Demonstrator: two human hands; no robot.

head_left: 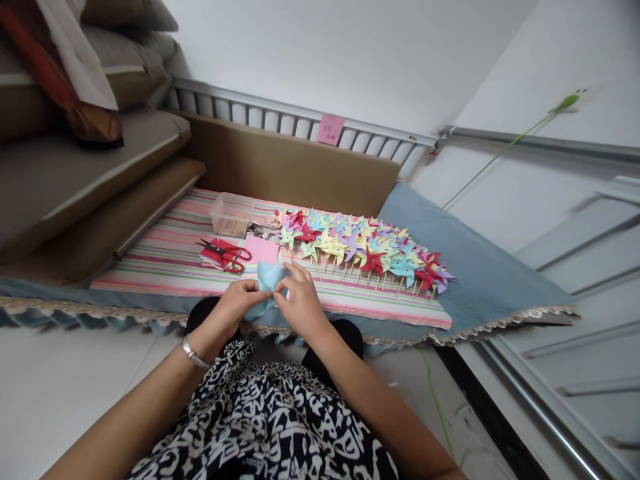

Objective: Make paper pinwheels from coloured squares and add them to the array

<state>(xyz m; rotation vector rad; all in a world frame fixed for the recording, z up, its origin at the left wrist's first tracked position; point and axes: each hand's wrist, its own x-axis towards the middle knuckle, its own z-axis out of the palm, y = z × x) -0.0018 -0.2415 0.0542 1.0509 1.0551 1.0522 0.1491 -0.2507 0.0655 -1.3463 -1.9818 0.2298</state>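
Observation:
Both my hands meet over a piece of light blue paper (pixel 269 275) at the near edge of the bed. My left hand (pixel 239 304), with a silver bracelet on its wrist, pinches the paper's left side. My right hand (pixel 299 301) pinches its right side, fingers curled over the top. Just beyond the paper lie a pink paper sheet (pixel 262 249) and red-handled scissors (pixel 226 254) resting on red paper. A long row of finished paper pinwheels (pixel 360 245) on wooden sticks, in several colours, stretches to the right across the striped cloth (pixel 165 260).
A clear plastic box (pixel 231 215) stands behind the scissors. Brown cushions (pixel 75 173) are stacked at the left. A blue bedspread (pixel 480 273) with a fringed edge covers the bed; a cardboard panel (pixel 290 163) and a railing with a pink note (pixel 330 129) stand behind.

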